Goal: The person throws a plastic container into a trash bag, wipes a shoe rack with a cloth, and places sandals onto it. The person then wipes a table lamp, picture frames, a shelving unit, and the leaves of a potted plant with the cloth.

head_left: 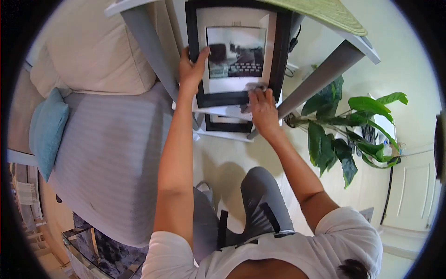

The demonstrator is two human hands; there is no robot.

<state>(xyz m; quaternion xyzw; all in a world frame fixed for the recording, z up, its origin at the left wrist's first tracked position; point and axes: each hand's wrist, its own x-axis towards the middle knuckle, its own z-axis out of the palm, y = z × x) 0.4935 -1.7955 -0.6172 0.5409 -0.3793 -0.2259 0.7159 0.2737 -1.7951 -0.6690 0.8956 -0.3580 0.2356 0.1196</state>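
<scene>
A black picture frame [282, 44] with a white mat and a black-and-white photo stands upright on a shelf [223, 110] of a small side table. My left hand [192, 69] grips the frame's left edge, its thumb over the front. At the lower right of the frame, my right hand [263, 109] presses a crumpled grey cloth [255, 87] against the glass and the bottom border. The cloth is partly hidden under my fingers. Below, a second black frame [228, 126] shows in part on the lower shelf.
Grey table legs [320, 76] flank the frame, and a round green woven mat [327, 16] lies on top. To the left is a sofa [111, 153] with a blue cushion [49, 132]. A leafy plant [334, 125] stands close on the right. A glass-topped table [86, 246] is at the lower left.
</scene>
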